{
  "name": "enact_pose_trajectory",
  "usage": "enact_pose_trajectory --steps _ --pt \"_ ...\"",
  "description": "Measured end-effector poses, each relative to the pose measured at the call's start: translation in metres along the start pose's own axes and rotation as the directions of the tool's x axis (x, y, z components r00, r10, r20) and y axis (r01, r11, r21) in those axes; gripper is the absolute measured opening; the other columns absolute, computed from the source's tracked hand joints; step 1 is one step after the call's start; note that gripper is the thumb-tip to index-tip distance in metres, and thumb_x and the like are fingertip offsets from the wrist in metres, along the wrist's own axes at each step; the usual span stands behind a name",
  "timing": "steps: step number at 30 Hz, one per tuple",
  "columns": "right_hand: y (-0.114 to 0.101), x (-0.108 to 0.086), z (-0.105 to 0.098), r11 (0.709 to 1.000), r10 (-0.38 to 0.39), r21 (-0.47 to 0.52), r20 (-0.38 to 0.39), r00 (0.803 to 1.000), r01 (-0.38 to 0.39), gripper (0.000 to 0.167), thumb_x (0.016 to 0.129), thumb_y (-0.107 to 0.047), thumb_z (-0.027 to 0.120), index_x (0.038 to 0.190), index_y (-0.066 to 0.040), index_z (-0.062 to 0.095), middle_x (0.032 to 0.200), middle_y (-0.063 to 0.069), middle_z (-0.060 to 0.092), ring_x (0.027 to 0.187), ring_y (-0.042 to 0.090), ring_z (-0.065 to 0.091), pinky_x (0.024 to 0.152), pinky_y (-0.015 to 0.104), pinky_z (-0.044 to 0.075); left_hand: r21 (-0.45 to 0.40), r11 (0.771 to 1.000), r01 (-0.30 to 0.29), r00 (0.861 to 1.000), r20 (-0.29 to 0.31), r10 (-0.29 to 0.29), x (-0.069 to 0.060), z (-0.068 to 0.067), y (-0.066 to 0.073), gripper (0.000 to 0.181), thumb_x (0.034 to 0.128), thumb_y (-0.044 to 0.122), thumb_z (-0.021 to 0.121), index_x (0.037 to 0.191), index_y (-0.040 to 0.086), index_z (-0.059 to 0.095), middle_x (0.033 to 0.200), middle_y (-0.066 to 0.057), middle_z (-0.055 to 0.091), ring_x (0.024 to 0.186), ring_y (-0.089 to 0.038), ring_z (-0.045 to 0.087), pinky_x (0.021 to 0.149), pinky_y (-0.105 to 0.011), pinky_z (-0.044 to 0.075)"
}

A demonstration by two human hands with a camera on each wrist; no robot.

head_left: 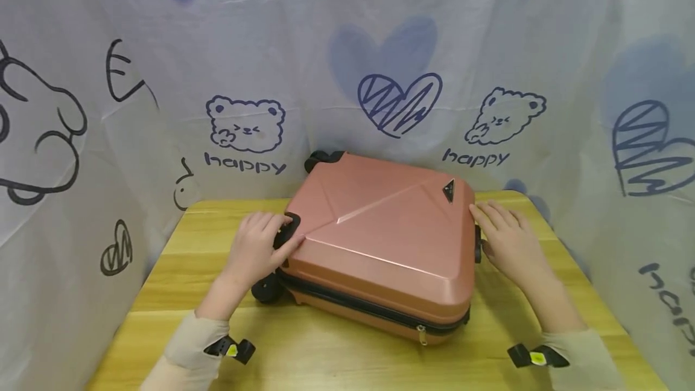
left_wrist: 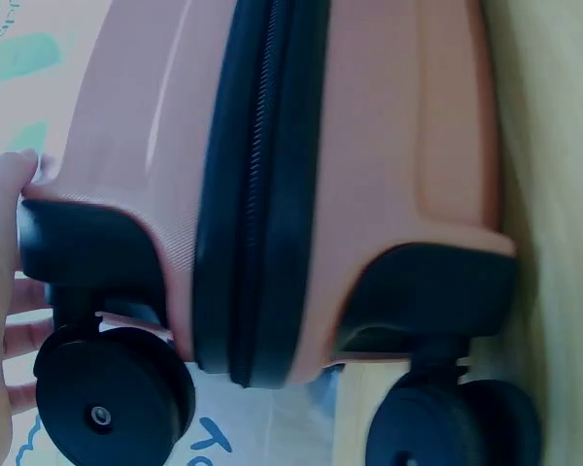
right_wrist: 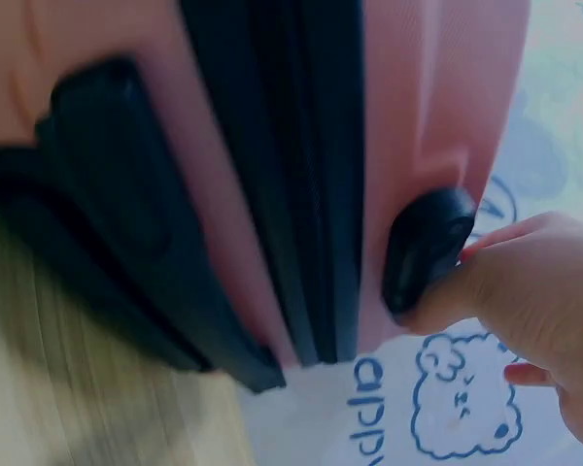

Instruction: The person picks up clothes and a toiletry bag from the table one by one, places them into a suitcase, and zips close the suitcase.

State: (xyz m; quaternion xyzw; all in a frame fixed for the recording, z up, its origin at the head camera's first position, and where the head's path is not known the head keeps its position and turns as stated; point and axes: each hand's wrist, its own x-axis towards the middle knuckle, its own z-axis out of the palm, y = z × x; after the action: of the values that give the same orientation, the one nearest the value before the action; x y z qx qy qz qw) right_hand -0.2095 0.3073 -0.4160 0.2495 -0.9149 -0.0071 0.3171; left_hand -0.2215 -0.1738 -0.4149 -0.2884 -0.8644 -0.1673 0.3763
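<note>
A pink hard-shell suitcase (head_left: 380, 222) lies flat on the wooden table, its black zipper seam (left_wrist: 262, 194) running round the side. My left hand (head_left: 257, 243) holds the wheel end at the near corner, thumb on the shell and fingers by the black corner guard (left_wrist: 92, 243). Below that hand is a black wheel (left_wrist: 112, 398). At the opposite end, my right hand (head_left: 507, 243) grips the upper edge, its fingertips on the shell. Its thumb touches a small black fitting (right_wrist: 428, 248) on the suitcase's side. The long black handle (right_wrist: 117, 165) sits on the lower half.
Beneath the suitcase is a yellow wood-grain table (head_left: 336, 361). A white cloth (head_left: 304, 47) printed with hearts and bears hangs behind and on both sides, close to the suitcase's far corner. A zipper pull (head_left: 422, 335) dangles at the near right corner.
</note>
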Motion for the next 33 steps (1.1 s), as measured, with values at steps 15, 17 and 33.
enact_pose_trajectory --steps 15,17,33 --pt "-0.068 -0.013 -0.038 0.965 -0.104 0.227 -0.136 0.985 0.133 0.065 0.103 -0.052 0.029 0.130 -0.002 0.061 0.132 0.019 0.060 0.121 0.039 0.055 0.117 0.040 0.030 -0.111 0.984 0.142 0.871 0.486 -0.071 0.053 0.008 -0.021 0.057 0.0926 0.048 0.059 0.143 0.021 0.051 0.153 -0.012 0.040 0.139 -0.036 0.041 0.111 -0.056 0.036" --pt "-0.080 -0.015 -0.037 0.954 -0.159 0.233 -0.143 0.977 0.189 0.069 0.099 -0.060 0.034 0.135 -0.005 0.057 0.137 0.018 0.056 0.126 0.038 0.051 0.122 0.037 0.020 -0.139 0.962 0.235 0.799 0.592 -0.110 0.054 0.009 -0.020 0.063 0.0944 0.051 0.055 0.150 0.027 0.039 0.162 -0.009 0.025 0.143 -0.038 0.034 0.112 -0.057 0.034" --pt "-0.054 -0.001 0.007 0.882 -0.106 0.449 -0.108 0.989 0.143 0.087 0.080 -0.076 0.054 0.139 -0.013 0.054 0.145 0.016 0.048 0.139 0.039 0.038 0.119 0.046 0.024 0.098 0.943 0.318 0.757 0.573 -0.314 0.036 0.001 0.020 0.062 0.1009 0.051 0.037 0.155 0.021 0.029 0.163 -0.016 0.018 0.143 -0.038 0.035 0.108 -0.067 0.030"
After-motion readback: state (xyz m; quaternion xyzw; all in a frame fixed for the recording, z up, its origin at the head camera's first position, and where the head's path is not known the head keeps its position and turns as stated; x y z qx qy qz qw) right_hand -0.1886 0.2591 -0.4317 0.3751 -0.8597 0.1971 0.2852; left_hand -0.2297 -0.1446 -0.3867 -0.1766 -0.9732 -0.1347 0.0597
